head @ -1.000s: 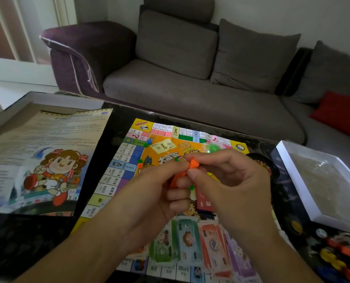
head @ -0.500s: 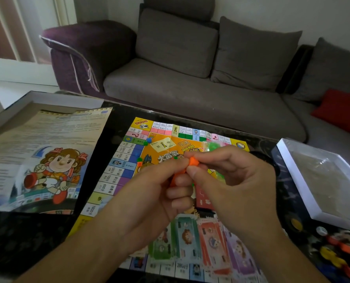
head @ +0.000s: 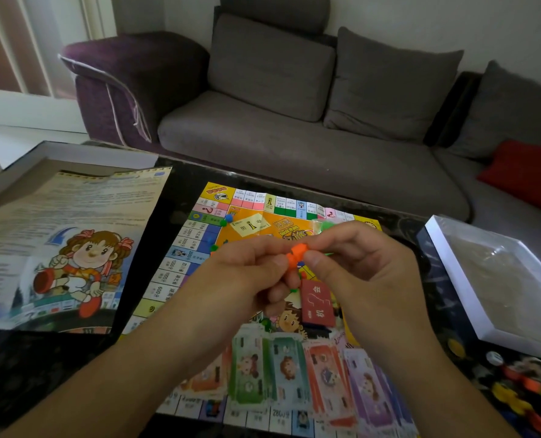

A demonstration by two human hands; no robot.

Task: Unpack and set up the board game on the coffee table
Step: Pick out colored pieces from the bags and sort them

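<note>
The game board (head: 180,257) lies flat on the dark coffee table (head: 41,368). Above its middle both hands meet on a small orange plastic piece (head: 296,256). My left hand (head: 240,279) pinches its lower part. My right hand (head: 364,267) pinches its top between thumb and forefinger. A green piece in clear wrap (head: 324,225) shows just behind my right fingers. Packs of play money (head: 288,368) lie in a row on the board's near edge. A red card deck (head: 316,303) sits under the hands. Small coloured pegs (head: 228,219) dot the board.
The box lid with the cartoon sheet (head: 73,248) lies at the left. A white box tray (head: 496,279) stands at the right. Loose coloured pieces and a die (head: 515,387) lie at the near right. A grey sofa (head: 294,137) runs behind the table.
Both hands stay together on the orange piece with slight finger shifts; more of the piece now shows between the fingertips. The view has dipped a little.
</note>
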